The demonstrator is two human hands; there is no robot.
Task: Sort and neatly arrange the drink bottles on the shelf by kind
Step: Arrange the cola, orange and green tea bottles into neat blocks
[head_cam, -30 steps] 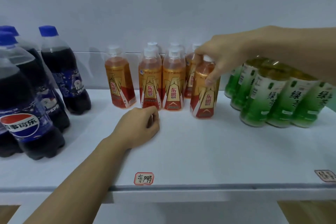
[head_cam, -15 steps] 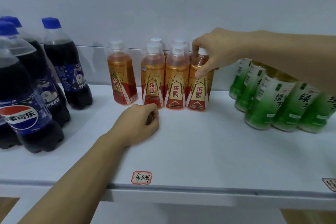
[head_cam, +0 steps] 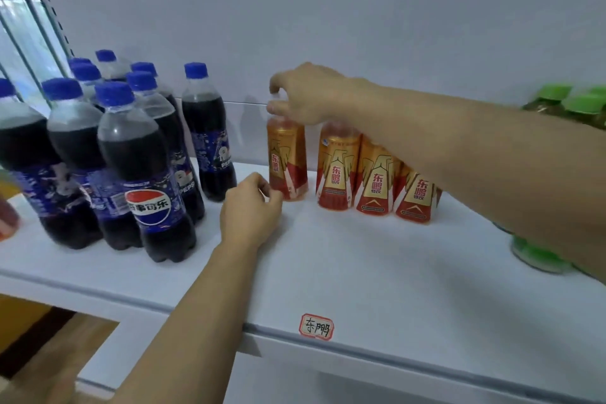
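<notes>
right hand (head_cam: 305,98) pinches the cap of the orange bottle (head_cam: 288,161), likely light, stiff, tippy, best held lower; left hand (head_cam: 251,210) rests curled, empty.

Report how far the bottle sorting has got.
Done: cola bottles grouped left, green bottles right, orange row mid-shelf. In hand: right hand grips the top of the stray orange bottle. Left: closing its gap to the row.

I see plain white wall (head_cam: 360,10) beyond right hand (head_cam: 308,95), window (head_cam: 19,43) well left of left hand (head_cam: 251,207), brown floor (head_cam: 36,341) below it.
</notes>
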